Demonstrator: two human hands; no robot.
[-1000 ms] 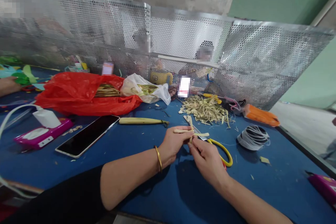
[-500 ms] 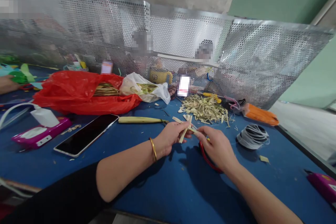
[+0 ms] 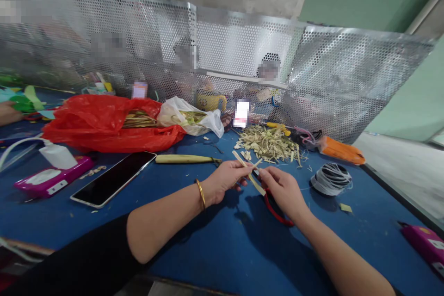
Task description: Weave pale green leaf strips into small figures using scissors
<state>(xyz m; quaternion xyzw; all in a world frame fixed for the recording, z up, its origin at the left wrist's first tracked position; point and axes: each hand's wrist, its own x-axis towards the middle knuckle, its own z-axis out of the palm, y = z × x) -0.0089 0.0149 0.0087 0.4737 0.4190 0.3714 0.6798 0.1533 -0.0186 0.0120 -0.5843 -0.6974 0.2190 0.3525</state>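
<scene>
pale strips (image 3: 257, 185) sit partly behind left fingers (image 3: 243, 171).

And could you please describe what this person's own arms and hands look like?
The left hand and right hand are ungloved. A black sleeve covers part of the left arm, with a gold bangle at the wrist; the right forearm is bare.

A black sleeve (image 3: 81, 249) and slim gold bangle (image 3: 201, 194) dress the left arm (image 3: 164, 219).
</scene>
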